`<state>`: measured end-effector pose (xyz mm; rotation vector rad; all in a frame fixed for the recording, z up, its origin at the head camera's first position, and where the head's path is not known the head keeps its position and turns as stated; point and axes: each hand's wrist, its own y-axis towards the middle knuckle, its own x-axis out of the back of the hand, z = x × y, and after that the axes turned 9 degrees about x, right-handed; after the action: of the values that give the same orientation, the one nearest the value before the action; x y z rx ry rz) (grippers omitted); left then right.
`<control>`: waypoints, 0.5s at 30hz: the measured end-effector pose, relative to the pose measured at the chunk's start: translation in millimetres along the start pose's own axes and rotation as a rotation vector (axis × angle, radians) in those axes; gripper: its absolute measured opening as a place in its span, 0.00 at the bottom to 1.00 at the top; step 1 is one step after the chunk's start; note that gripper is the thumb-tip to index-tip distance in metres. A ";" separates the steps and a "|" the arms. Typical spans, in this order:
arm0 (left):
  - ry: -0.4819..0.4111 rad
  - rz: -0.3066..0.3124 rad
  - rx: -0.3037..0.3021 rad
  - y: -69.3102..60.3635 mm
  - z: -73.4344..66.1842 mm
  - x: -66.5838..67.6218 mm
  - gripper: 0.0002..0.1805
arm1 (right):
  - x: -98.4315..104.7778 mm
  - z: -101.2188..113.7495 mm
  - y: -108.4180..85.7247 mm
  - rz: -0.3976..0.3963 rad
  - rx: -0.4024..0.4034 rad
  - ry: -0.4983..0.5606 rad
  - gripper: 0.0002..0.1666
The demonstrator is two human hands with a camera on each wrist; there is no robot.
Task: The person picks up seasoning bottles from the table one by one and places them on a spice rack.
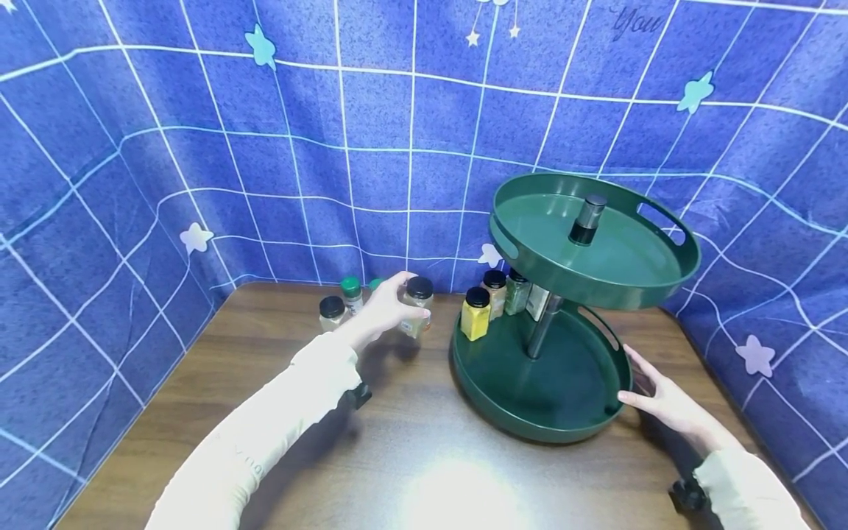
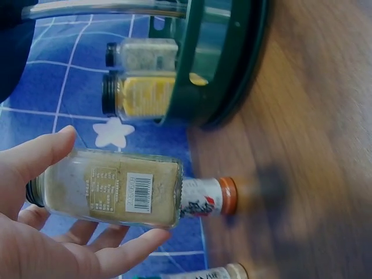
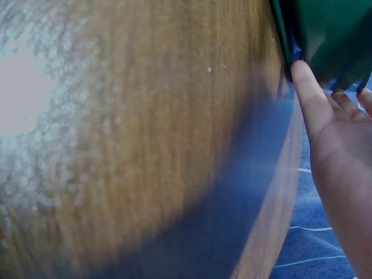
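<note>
My left hand (image 1: 387, 309) grips a spice jar (image 2: 113, 189) with a black lid, tan powder and a barcode label, thumb on one side and fingers on the other. It is held above the table, left of a green two-tier turntable rack (image 1: 543, 412). My right hand (image 1: 672, 405) touches the right side of the rack's lower tray, thumb and fingers fairly straight against its wall. On that tray's left part stand a yellow spice jar (image 1: 475, 315), an orange-tan jar (image 1: 495, 294) and a green herb jar (image 1: 517, 294), with a pale-labelled container (image 1: 536, 302) partly hidden.
Left of the rack, a black-lidded jar (image 1: 333, 313) and a green-capped bottle (image 1: 352, 294) stand at the table's back. A bottle with an orange end (image 2: 212, 196) is behind the held jar. The upper tray (image 1: 596, 280) overhangs the lower one. A blue curtain (image 1: 371, 177) hangs behind.
</note>
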<state>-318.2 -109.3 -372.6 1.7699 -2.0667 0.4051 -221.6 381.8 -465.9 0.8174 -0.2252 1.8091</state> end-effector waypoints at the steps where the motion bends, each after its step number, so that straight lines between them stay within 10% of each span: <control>1: -0.003 0.003 -0.007 0.7 -1.9 -1.5 0.32 | 0.0 -0.5 -0.2 -0.002 0.003 0.002 0.48; 15: -0.040 0.012 -0.051 7.1 -22.0 -21.5 0.31 | -3.4 0.1 -0.1 -0.026 0.076 0.060 0.47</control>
<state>-320.2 -79.2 -363.0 1.7503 -2.0972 0.3205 -220.9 379.3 -468.0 0.8146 -0.1067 1.8237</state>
